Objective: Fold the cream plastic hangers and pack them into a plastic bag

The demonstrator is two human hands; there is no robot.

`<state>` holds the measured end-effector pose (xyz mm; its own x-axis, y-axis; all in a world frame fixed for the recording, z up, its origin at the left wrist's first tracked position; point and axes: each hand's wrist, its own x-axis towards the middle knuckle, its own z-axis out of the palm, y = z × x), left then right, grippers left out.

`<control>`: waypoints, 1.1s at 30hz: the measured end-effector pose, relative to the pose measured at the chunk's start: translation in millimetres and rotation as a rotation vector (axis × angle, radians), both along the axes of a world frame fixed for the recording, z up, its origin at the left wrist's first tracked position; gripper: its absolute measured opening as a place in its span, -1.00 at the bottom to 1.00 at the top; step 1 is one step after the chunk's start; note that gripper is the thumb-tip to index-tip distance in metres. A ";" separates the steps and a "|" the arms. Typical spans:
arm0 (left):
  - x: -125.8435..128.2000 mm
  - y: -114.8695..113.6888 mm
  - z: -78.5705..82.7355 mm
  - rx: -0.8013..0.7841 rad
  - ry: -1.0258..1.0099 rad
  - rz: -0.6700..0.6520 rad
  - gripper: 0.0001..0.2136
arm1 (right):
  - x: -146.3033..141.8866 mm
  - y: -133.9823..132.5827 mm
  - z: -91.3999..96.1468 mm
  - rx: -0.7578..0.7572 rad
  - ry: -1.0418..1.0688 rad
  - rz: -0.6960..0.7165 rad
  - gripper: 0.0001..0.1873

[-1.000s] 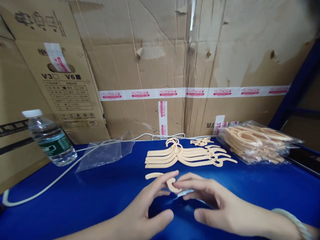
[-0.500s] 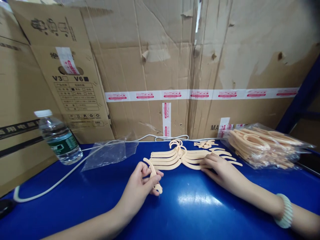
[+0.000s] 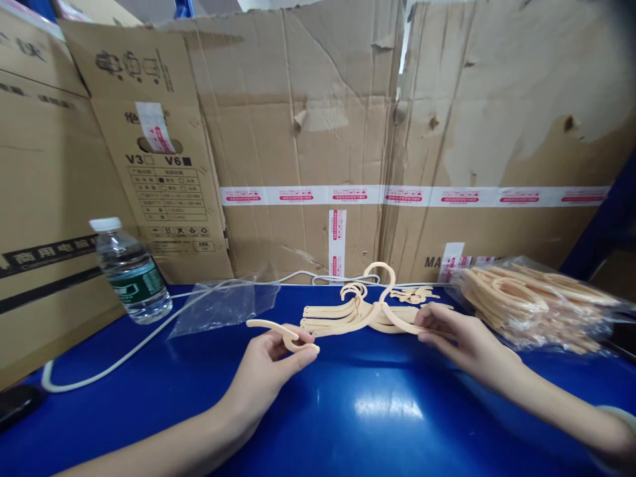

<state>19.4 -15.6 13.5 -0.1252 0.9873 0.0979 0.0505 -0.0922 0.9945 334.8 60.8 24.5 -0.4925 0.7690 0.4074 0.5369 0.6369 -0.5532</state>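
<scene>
Head view, workbench scene. The left hand [image 3: 268, 363] pinches a cream hanger half [image 3: 271, 325] between thumb and fingertips, held just above the blue table [image 3: 348, 411]; its long arm points toward the person's left. The right hand [image 3: 460, 341] has its fingers pressed together on one arm of a hooked hanger piece [image 3: 390, 308], whose hook stands up above the rest. That piece rises from a stack of hanger pieces [image 3: 332, 315] lying flat on the table between the two hands and slightly beyond them. A few small cream parts [image 3: 416, 295] lie just behind the stack. To the right, near the right hand, a clear bag of hangers [image 3: 536, 298] rests on the table. To the left lie an empty plastic bag [image 3: 223, 306] and a water bottle [image 3: 132, 271], upright, with a white cable [image 3: 124, 351] running past both along the table's far edge. Worn cardboard boxes [image 3: 308, 132] close off the back. Nothing lies between the hands and the stack
</scene>
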 end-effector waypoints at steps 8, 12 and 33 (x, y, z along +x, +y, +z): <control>-12.3 3.3 -8.5 -0.064 -0.363 -0.090 -0.70 | 9.3 -11.5 -18.3 0.051 0.084 -0.019 -0.76; -9.8 4.5 -9.2 -0.101 -0.432 -0.167 -0.65 | 9.2 -17.1 -18.4 0.131 0.105 -0.004 -0.83; -4.1 -14.1 2.9 -0.242 -0.625 -0.353 -0.73 | 8.8 -23.4 -20.9 0.271 0.050 0.022 -0.95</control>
<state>15.3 -29.7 16.4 0.2411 0.9640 -0.1120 -0.5212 0.2259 0.8230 343.6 37.3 3.6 -0.4818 0.6182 0.6211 0.4980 0.7764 -0.3864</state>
